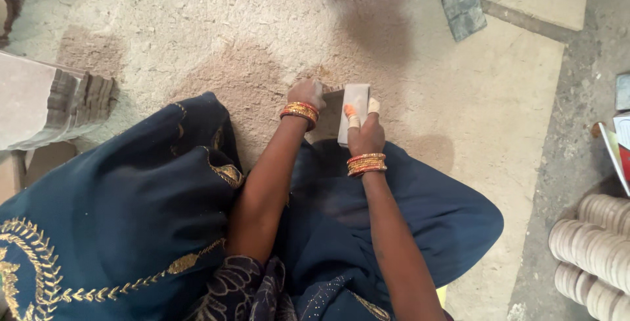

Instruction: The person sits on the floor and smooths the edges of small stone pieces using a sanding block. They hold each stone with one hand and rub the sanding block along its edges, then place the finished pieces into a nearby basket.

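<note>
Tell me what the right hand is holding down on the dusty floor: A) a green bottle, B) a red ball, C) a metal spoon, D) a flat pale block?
D: the right hand, two fingers wrapped, grips a flat pale block.

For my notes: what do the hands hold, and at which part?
Right hand grips a pale flat rectangular block at its near end; left hand touches its left edge.

Both your arms reach forward — left hand (306, 92) curled down, right hand (365, 134) gripping, two fingers (352, 116) taped.
</note>
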